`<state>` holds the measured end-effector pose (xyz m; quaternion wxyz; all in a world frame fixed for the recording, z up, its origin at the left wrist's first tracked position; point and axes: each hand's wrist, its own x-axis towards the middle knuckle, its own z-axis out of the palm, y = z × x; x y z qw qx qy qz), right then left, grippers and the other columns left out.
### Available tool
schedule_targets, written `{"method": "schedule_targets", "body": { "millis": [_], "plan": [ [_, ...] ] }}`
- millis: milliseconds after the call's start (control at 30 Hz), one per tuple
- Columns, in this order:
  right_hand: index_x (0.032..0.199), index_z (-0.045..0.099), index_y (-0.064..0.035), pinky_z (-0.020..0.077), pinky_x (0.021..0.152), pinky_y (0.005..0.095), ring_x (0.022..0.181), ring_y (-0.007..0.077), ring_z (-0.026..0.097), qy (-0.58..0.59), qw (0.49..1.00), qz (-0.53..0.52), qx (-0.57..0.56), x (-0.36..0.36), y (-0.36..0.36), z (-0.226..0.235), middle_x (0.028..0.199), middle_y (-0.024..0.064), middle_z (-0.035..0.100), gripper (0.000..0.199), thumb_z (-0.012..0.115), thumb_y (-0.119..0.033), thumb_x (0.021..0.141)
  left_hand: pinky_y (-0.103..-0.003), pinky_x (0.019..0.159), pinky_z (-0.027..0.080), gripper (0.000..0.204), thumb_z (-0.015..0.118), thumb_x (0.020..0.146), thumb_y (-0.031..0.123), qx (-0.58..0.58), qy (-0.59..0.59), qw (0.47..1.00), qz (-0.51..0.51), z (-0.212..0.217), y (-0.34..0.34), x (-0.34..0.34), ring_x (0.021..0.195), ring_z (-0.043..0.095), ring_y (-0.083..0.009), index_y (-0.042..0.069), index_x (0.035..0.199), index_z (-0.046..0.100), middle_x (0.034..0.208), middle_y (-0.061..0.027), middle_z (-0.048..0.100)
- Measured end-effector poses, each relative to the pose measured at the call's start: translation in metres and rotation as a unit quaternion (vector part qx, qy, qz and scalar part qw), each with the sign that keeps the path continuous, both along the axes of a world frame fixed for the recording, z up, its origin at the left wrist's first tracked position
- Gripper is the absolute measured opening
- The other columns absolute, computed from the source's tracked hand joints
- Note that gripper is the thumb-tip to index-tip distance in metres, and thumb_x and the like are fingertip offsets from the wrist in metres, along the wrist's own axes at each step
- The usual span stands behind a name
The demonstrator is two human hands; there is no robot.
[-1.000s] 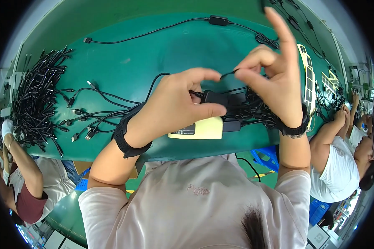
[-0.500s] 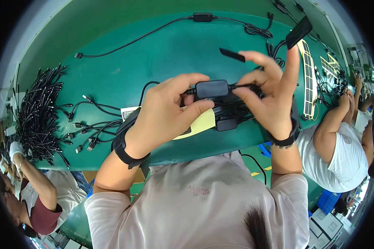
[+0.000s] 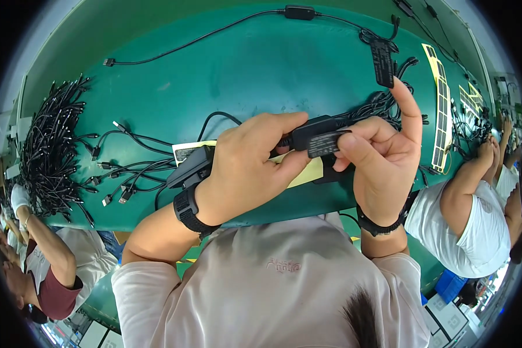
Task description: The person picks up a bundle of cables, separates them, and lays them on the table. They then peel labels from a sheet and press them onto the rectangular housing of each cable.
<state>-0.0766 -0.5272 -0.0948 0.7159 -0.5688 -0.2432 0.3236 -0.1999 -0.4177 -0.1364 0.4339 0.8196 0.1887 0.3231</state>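
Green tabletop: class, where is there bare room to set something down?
Widest free patch: green tabletop between the far, long black cable, the heap of thin black cables at left and the left hand. Crowded: beyond the right hand, where bundled black cables lie near a yellow label strip.

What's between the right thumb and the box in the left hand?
Head view: a black label, held in the right hand, overlapping the box in the picture. Whether they touch, I can't tell.
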Motion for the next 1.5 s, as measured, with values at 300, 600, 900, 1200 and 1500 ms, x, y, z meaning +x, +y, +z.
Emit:
{"method": "schedule_targets", "body": {
  "millis": [300, 600, 900, 1200, 1500],
  "plan": [
    [0.139, 0.025, -0.0017, 0.0441, 0.045, 0.0187, 0.054, 0.0108, 0.055, -0.043, 0.999, 0.005, 0.008, 0.0, 0.007, -0.012, 0.075, 0.0102, 0.062, 0.074, 0.063, 0.01, 0.077, -0.017, 0.051, 0.045, 0.039, 0.079, 0.07, 0.005, -0.007, -0.01, 1.0, -0.011, -0.003, 0.001, 0.0, 0.063, 0.056, -0.0046, -0.001, 0.104, 0.062, 0.081, -0.0051, 0.062],
    [0.139, 0.025, -0.001, 0.038, 0.042, 0.0152, 0.055, 0.0075, 0.053, -0.068, 0.997, -0.005, 0.029, -0.001, 0.006, -0.016, 0.075, 0.01, 0.062, 0.076, 0.066, 0.01, 0.076, -0.019, 0.043, 0.032, 0.041, 0.081, 0.065, 0.008, 0.057, -0.018, 0.998, 0.0, -0.001, 0.005, 0.0, 0.049, 0.043, -0.0052, 0.003, 0.102, 0.064, 0.067, -0.0013, 0.056],
    [0.139, 0.024, -0.0002, 0.0357, 0.043, 0.0142, 0.053, 0.0058, 0.051, -0.071, 0.997, -0.004, 0.002, 0.001, 0.01, -0.012, 0.074, 0.0089, 0.062, 0.076, 0.066, 0.008, 0.076, -0.018, 0.042, 0.031, 0.04, 0.082, 0.065, 0.009, 0.047, -0.029, 0.998, 0.003, -0.003, 0.004, 0.001, 0.049, 0.042, -0.0039, 0.001, 0.101, 0.064, 0.066, -0.0008, 0.055],
    [0.139, 0.025, -0.0002, 0.0357, 0.043, 0.0145, 0.053, 0.0057, 0.051, -0.063, 0.998, -0.003, -0.003, 0.001, 0.012, -0.014, 0.073, 0.0084, 0.063, 0.076, 0.066, 0.008, 0.076, -0.017, 0.043, 0.032, 0.039, 0.081, 0.067, 0.007, 0.036, -0.024, 0.999, 0.004, -0.004, 0.003, 0.001, 0.051, 0.044, -0.0026, 0.001, 0.101, 0.064, 0.07, -0.0013, 0.058],
    [0.139, 0.027, -0.0002, 0.0361, 0.043, 0.0144, 0.055, 0.0062, 0.053, -0.067, 0.998, -0.002, -0.004, 0.001, 0.012, -0.014, 0.073, 0.0084, 0.063, 0.075, 0.066, 0.009, 0.076, -0.016, 0.043, 0.033, 0.039, 0.081, 0.067, 0.007, 0.025, -0.035, 0.999, 0.007, -0.005, 0.002, 0.001, 0.052, 0.045, -0.0017, 0.0, 0.101, 0.064, 0.072, -0.002, 0.059]
  ]
}}
